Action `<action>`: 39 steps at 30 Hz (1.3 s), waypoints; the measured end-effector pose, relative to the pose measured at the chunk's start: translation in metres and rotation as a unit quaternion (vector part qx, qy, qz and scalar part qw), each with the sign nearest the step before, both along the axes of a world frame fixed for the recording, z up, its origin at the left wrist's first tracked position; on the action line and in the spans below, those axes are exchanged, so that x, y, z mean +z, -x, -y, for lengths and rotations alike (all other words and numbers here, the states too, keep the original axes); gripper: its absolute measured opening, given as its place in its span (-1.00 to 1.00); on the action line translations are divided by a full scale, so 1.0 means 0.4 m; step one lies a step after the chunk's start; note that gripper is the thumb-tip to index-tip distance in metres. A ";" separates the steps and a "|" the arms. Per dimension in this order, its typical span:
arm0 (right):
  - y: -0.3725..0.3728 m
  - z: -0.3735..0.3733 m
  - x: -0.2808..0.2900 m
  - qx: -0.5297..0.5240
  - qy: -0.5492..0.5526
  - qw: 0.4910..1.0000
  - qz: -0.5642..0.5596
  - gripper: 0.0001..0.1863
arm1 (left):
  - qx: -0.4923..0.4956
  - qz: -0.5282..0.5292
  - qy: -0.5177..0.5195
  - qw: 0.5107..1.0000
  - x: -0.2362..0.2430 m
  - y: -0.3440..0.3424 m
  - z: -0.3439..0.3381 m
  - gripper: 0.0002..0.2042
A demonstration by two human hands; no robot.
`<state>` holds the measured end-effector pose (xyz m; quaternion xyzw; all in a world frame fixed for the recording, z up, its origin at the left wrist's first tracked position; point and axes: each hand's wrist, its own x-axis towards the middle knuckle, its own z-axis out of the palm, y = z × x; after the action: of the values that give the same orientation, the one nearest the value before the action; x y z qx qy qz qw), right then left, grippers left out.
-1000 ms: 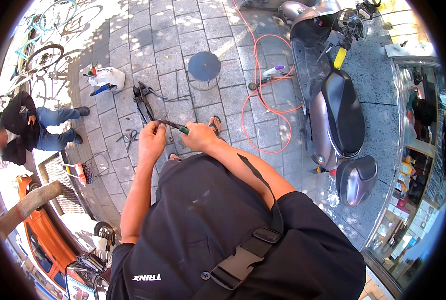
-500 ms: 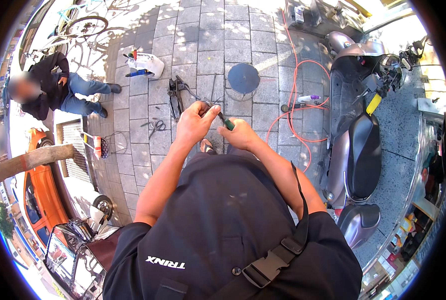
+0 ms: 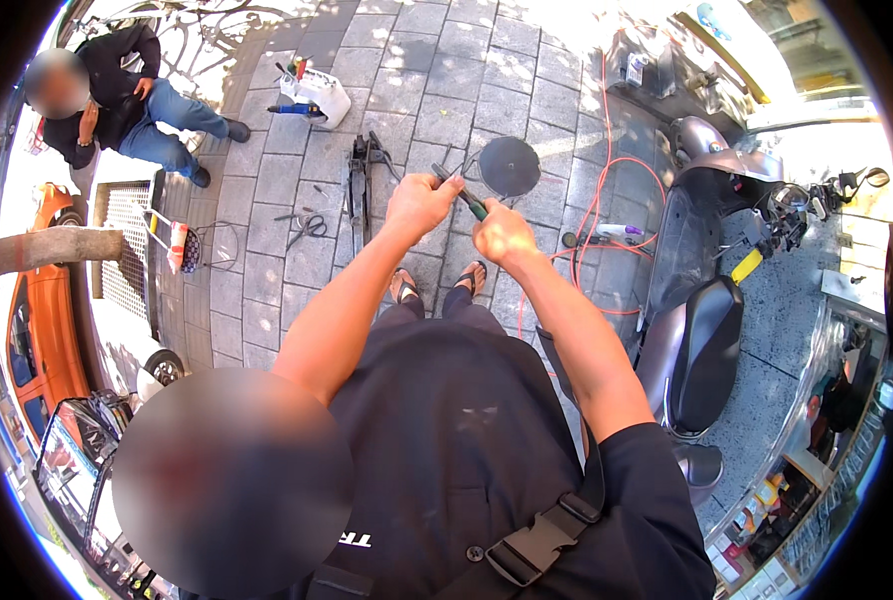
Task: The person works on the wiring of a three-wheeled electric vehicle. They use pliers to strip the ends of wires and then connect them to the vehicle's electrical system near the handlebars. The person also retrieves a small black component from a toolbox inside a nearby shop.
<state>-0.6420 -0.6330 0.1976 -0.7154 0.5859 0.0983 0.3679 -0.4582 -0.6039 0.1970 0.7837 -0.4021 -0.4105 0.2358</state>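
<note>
My right hand (image 3: pixel 505 234) is wrapped round a green-handled hand tool (image 3: pixel 478 209); its dark metal end points up and left toward my other hand. My left hand (image 3: pixel 420 207) is closed in a pinch at the tip of that tool. What the pinch holds is too small to make out. Both hands are in front of my body, above the paving. On the ground just beyond my left hand lies a long black metal part (image 3: pixel 358 190). A round dark disc (image 3: pixel 509 166) lies beyond my right hand.
Scissors-like tools (image 3: pixel 310 226) lie on the paving, left of the black part. A white cut-open jug (image 3: pixel 324 99) with tools stands farther off. An orange hose (image 3: pixel 600 180) loops beside a parked scooter (image 3: pixel 702 350). At the far left sits a person (image 3: pixel 117 100), near a tree trunk (image 3: pixel 47 255).
My view has shifted, so my feet in sandals now show. Both hands stay close together on the green-handled tool. A blurred round patch now covers the lower left.
</note>
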 end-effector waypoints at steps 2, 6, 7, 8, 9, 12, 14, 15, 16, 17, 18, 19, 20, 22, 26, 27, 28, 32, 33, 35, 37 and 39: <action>-0.027 0.009 -0.010 0.025 0.030 0.998 -0.039 -0.69 | 0.029 -0.015 -0.027 0.999 -0.015 -0.012 0.008 -0.46; -0.049 0.028 -0.044 0.037 0.073 0.994 -0.078 -0.70 | 0.071 -0.044 -0.066 0.994 -0.040 -0.006 0.014 -0.49; -0.055 0.029 -0.032 0.038 0.078 0.994 -0.073 -0.69 | 0.072 -0.081 0.007 0.994 -0.057 -0.012 0.005 -0.53; -0.047 0.014 -0.018 0.034 0.074 0.994 -0.075 -0.67 | 0.047 -0.105 0.032 0.993 -0.031 -0.019 -0.005 -0.55; -0.049 0.000 0.011 0.023 0.056 0.996 -0.063 -0.64 | 0.023 -0.129 0.054 0.990 -0.001 -0.030 -0.024 -0.57; -0.049 -0.023 0.065 0.002 0.031 0.999 -0.021 -0.62 | -0.039 -0.136 0.165 0.976 -0.006 -0.064 -0.059 -0.68; -0.048 -0.051 0.081 -0.011 0.039 0.999 0.032 -0.65 | -0.046 -0.106 0.255 0.960 -0.025 -0.070 -0.080 -0.71; -0.031 -0.067 0.084 -0.030 0.042 0.997 0.054 -0.66 | -0.080 -0.108 0.189 0.973 0.055 -0.072 -0.081 -0.75; -0.025 -0.075 0.087 -0.022 0.047 0.996 0.070 -0.68 | -0.079 -0.135 0.174 0.972 0.066 -0.079 -0.084 -0.76; -0.020 -0.080 0.089 -0.014 0.051 0.995 0.085 -0.69 | -0.079 -0.162 0.160 0.971 0.068 -0.090 -0.089 -0.76; -0.026 -0.086 0.103 -0.007 0.054 0.993 0.102 -0.70 | -0.080 -0.188 0.143 0.968 0.077 -0.103 -0.097 -0.77; -0.032 -0.090 0.121 -0.007 0.039 0.993 0.110 -0.73 | -0.092 -0.206 0.137 0.964 0.086 -0.117 -0.102 -0.78; -0.038 -0.096 0.142 -0.020 0.010 0.993 0.118 -0.75 | -0.092 -0.224 0.142 0.960 0.096 -0.125 -0.108 -0.78; -0.055 -0.117 0.203 -0.046 -0.046 0.988 0.138 -0.78 | -0.094 -0.257 0.154 0.950 0.124 -0.139 -0.119 -0.78; -0.072 -0.144 0.280 -0.106 -0.163 0.960 0.202 -0.85 | -0.125 -0.312 0.159 0.928 0.167 -0.166 -0.133 -0.73; -0.068 -0.150 0.283 -0.101 -0.169 0.959 0.204 -0.85 | -0.127 -0.325 0.163 0.923 0.171 -0.170 -0.135 -0.71; -0.065 -0.157 0.285 -0.096 -0.175 0.958 0.206 -0.85 | -0.129 -0.338 0.167 0.917 0.174 -0.173 -0.137 -0.69; -0.055 -0.179 0.304 -0.042 -0.171 0.963 0.205 -0.86 | -0.121 -0.413 0.163 0.888 0.162 -0.184 -0.157 -0.63; -0.061 -0.191 0.321 -0.057 -0.166 0.956 0.234 -0.89 | -0.113 -0.420 0.158 0.886 0.164 -0.185 -0.164 -0.64; -0.053 -0.195 0.325 -0.125 -0.286 0.917 0.247 -0.91 | -0.098 -0.433 0.147 0.884 0.172 -0.188 -0.175 -0.65; -0.053 -0.196 0.337 -0.173 -0.375 0.873 0.262 -0.92 | -0.095 -0.447 0.149 0.877 0.184 -0.196 -0.184 -0.65; -0.058 -0.198 0.367 -0.202 -0.436 0.832 0.278 -0.90 | -0.097 -0.458 0.164 0.868 0.197 -0.204 -0.192 -0.66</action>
<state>-0.6186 -0.5539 0.3443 -0.3435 0.4867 0.0645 0.8006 -0.3766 -0.5273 0.2757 0.4147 -0.3848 -0.6725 0.4773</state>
